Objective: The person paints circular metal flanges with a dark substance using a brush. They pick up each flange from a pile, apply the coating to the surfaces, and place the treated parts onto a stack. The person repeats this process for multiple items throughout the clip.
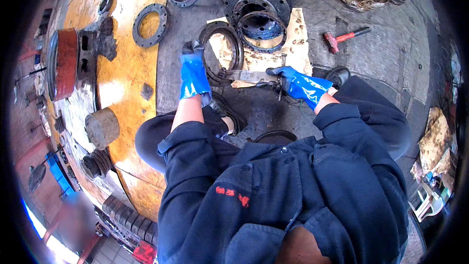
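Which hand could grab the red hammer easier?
Probably the right hand. The red hammer lies on the floor on its side, up and to the right. The left hand is farther off, resting on the dark metal ring.

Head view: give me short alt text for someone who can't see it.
A person in dark blue overalls crouches over a dark metal ring on a concrete floor, the blue-gloved left hand on its rim and the blue-gloved right hand gripping a flat metal blade laid across it. Stacked flanges and a red hammer lie beyond.
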The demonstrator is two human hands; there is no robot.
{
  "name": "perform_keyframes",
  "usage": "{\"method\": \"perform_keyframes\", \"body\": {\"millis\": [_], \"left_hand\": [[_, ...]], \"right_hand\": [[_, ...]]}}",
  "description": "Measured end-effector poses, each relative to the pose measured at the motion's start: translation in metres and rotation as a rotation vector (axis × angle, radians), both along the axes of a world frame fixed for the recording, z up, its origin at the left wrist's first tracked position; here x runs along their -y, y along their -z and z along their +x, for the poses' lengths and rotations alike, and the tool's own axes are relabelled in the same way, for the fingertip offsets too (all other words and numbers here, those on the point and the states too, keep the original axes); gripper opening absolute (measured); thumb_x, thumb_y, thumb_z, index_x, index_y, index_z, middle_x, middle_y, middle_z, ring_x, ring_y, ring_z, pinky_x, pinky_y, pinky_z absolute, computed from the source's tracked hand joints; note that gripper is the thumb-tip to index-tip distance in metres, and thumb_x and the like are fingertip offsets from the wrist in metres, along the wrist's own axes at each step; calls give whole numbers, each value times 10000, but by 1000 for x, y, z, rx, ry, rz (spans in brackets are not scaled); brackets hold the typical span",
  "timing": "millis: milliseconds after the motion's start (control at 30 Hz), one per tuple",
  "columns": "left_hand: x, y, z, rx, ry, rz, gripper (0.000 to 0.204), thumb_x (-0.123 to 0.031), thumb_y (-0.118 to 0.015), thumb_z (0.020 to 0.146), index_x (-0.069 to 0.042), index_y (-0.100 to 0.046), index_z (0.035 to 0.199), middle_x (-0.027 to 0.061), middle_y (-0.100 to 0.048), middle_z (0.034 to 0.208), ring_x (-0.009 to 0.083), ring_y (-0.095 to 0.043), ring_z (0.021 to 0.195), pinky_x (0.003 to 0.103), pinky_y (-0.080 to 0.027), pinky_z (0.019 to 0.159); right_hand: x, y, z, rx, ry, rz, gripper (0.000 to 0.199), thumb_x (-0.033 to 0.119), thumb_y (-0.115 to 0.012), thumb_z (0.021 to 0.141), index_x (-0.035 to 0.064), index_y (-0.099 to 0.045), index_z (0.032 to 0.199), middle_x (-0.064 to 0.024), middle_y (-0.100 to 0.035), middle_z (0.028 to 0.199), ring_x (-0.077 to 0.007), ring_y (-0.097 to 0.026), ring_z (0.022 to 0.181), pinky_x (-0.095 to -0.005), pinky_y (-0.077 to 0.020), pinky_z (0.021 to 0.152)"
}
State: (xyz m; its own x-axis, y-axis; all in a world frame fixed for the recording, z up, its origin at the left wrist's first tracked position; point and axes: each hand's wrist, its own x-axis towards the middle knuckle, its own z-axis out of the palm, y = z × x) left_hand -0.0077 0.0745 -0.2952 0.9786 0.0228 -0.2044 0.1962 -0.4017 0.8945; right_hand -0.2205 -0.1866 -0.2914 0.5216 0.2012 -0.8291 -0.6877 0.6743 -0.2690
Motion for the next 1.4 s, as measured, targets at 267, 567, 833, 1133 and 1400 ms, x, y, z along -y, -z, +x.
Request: {"method": "perform_keyframes", "body": {"millis": [267, 567, 833, 1133, 1400], "left_hand": [[22, -9, -10, 65, 92, -39, 267, -188, -665, 837, -16, -577, 1022, 85, -636, 869, 167, -575, 756, 338, -476, 646], [27, -23, -18, 104, 115, -114, 246, -167, -612, 864, -3, -575, 1044, 102, -632, 902, 178, -570, 816, 331, -475, 718], [32, 0, -7, 130, 116, -129, 283, -174, -607, 856, 40, -564, 1036, 105, -622, 919, 184, -574, 837, 321, -479, 759], [48, -44, -15, 83, 134, -3, 296, -262, -534, 918, -9, -558, 1071, 113, -618, 966, 200, -551, 867, 353, -457, 768], [42, -66, -25, 11, 122, -228, 265, -260, -524, 913, -29, -579, 1029, 155, -644, 926, 242, -582, 809, 402, -479, 698]], "right_hand": [[36, -55, -5, -60, 249, 303, 297, 244, -628, 839, -1, -588, 1003, -53, -582, 649, -124, -553, 508, -252, -446, 462], [272, -185, 38, 374, 761, -346, 280, 285, -613, 847, 33, -590, 967, -96, -621, 672, -231, -579, 513, -346, -478, 476], [400, -180, 45, -236, -232, -1964, 346, 234, -453, 900, 48, -535, 1180, -171, -611, 1131, -328, -596, 1026, -455, -472, 854], [382, -251, 36, -105, -1114, -2191, 254, 93, -522, 802, 66, -577, 1049, -210, -637, 1005, -395, -606, 949, -485, -487, 771], [305, -246, 25, 332, -190, -1327, 336, 136, -594, 840, 26, -586, 1157, -141, -691, 925, -214, -667, 721, -306, -509, 531]]}}
